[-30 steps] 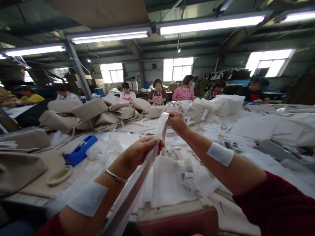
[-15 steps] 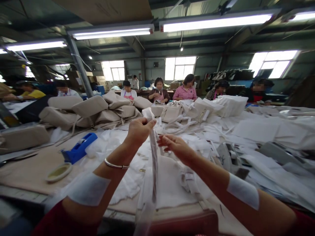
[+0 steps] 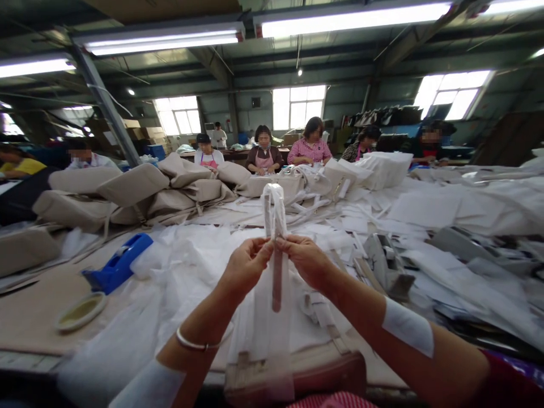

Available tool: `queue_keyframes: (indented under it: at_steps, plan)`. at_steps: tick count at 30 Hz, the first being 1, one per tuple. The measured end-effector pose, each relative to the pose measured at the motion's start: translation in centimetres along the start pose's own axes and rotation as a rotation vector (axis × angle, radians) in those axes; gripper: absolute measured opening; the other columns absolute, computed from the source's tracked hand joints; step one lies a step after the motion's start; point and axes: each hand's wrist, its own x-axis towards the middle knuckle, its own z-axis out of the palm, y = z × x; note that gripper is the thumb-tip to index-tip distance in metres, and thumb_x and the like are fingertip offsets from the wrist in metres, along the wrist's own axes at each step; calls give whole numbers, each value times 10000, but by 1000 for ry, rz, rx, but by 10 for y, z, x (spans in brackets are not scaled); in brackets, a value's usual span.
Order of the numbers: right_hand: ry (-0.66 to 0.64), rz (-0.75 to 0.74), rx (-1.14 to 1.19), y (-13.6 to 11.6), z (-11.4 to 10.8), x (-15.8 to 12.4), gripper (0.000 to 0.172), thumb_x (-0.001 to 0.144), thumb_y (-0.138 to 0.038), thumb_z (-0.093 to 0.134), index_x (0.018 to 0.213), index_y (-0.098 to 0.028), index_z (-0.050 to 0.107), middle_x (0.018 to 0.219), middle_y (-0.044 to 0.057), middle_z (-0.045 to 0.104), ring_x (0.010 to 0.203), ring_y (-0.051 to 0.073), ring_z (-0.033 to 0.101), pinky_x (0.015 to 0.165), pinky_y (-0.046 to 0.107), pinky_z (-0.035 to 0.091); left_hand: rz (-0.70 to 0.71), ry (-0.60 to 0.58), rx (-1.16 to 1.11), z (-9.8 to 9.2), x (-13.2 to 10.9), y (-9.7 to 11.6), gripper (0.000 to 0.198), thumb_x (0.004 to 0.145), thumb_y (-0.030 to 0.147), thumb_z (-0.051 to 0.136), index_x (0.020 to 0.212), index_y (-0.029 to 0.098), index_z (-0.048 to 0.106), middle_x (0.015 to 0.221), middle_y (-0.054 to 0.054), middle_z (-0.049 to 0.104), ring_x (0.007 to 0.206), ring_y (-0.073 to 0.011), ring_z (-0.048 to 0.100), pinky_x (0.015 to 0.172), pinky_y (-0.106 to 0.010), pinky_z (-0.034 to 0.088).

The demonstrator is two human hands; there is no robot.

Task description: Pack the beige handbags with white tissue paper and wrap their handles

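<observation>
A beige strap wrapped in thin, see-through white packing sheet is held up in front of me. Its upper part bends into a loop, and the lower end hangs down with loose wrapping below it. My left hand pinches the wrapped strap from the left, thumb against fingers. From the other side my right hand pinches it at the same height, the fingertips of both hands nearly meeting. Below the strap, at the table's front edge, lies a beige and dark red piece, partly covered by the wrapping.
A blue tape dispenser and a roll of tape lie on the left. Beige bags are heaped behind. A grey tape dispenser stands right among white sheets. Several people sit working across the table.
My right hand has closed on the strap beside my left. The strap now bends into a loop above both hands, which are lower. The view has shifted slightly right.
</observation>
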Motion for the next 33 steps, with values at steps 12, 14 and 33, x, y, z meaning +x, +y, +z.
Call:
queue_keyframes:
  at_steps: [12, 14, 33]
  plan:
    - [30, -3, -4, -1, 16, 0, 334, 701, -394, 747, 906, -132, 710, 574, -39, 532, 495, 88, 410, 461, 232, 321, 13, -2, -185, 16, -13, -16, 323, 795, 446, 682, 741, 128, 707, 678, -71, 725, 631, -184, 674, 667, -298, 535]
    - [-16, 35, 0, 0, 12, -3, 326, 714, -422, 737, 852, -129, 699, 565, -36, 519, 483, 88, 404, 451, 233, 321, 35, -4, -160, 15, -10, -17, 308, 801, 430, 680, 752, 128, 710, 678, -67, 728, 636, -182, 678, 673, -295, 536]
    - [63, -662, -1113, -40, -2, -1, 424, 820, -265, 596, 1227, -152, 631, 1297, 138, 579, 1198, 310, 505, 970, 444, 408, 122, 48, -110, 2, -16, -2, 230, 851, 367, 624, 750, 161, 634, 593, 27, 578, 474, -69, 498, 474, -188, 436]
